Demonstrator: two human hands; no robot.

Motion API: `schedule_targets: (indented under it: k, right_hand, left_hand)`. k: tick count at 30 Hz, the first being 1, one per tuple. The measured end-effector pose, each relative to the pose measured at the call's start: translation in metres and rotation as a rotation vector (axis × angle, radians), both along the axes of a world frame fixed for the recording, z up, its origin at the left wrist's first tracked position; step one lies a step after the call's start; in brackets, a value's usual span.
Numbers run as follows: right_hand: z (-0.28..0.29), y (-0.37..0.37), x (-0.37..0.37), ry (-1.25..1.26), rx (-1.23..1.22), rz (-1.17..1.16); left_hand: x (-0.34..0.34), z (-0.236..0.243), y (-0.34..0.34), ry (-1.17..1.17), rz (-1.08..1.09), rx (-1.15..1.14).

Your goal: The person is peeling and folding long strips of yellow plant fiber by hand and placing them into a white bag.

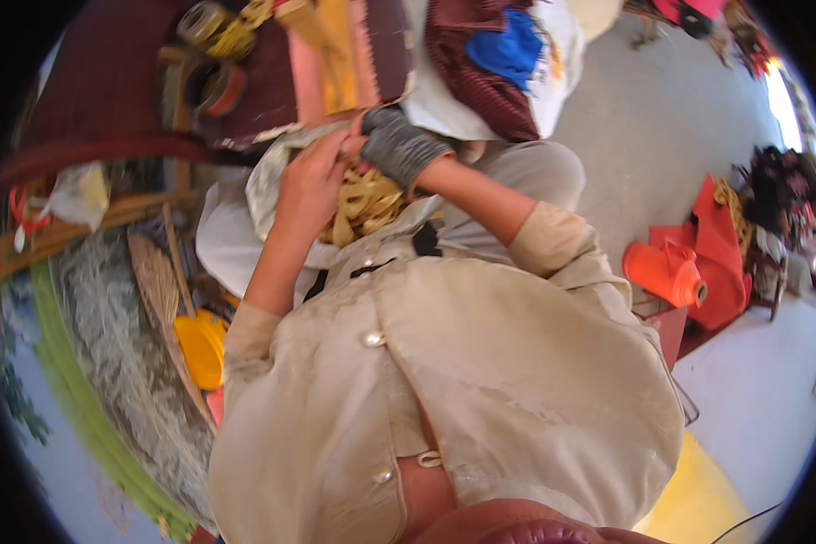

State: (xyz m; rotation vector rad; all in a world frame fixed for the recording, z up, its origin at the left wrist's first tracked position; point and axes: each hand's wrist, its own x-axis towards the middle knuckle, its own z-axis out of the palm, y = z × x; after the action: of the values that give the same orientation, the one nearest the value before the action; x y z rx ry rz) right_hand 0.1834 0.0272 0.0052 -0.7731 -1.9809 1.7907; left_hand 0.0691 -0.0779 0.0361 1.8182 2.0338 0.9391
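My left hand (310,181), bare, and my right hand (394,145), in a grey knit fingerless glove, come together over my lap with fingers closed. What they grip between them is too hidden to make out. Beneath them, a pale cloth bag (267,172) holds a tangle of tan strips (367,213). Just beyond my fingers is a maroon work surface (385,63) bearing a pink piece with a serrated edge (304,77), a yellowish wooden piece (335,77) and, to the left, round containers (222,91).
A white sack with maroon and blue fabric (503,50) lies ahead. At right are an orange flask (662,272), red sheets (716,254) and a dark heap (780,190). A wooden frame (127,204) and a yellow plastic object (199,349) are at left.
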Motion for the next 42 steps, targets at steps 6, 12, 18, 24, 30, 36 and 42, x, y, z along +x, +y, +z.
schedule_targets:
  k: [6,12,18,24,30,36,42]
  right_hand:
    - [-0.011,0.000,0.012,-0.182,0.339,0.203]
    - [0.008,-0.031,0.002,-0.116,0.492,0.213]
    - [0.018,-0.033,-0.001,-0.027,0.644,0.114]
    - [0.022,0.028,0.006,-0.186,-0.135,-0.090]
    - [-0.016,0.076,-0.004,-0.401,0.521,0.107]
    - [-0.014,0.095,-0.029,-0.443,0.408,0.060]
    - [-0.006,0.105,-0.049,-0.544,0.595,0.023]
  left_hand:
    - [-0.002,-0.009,0.009,0.298,-0.110,0.021]
    - [-0.053,-0.033,0.000,0.569,-0.248,0.311]
    - [-0.075,-0.066,0.003,0.391,-0.108,0.233]
    - [-0.040,-0.031,0.027,-0.918,0.069,-0.076]
    - [-0.048,-0.021,0.043,-1.143,0.097,-0.130]
    - [-0.059,-0.027,0.065,-1.042,0.185,-0.081]
    - [-0.065,-0.029,0.082,-0.945,0.248,-0.083]
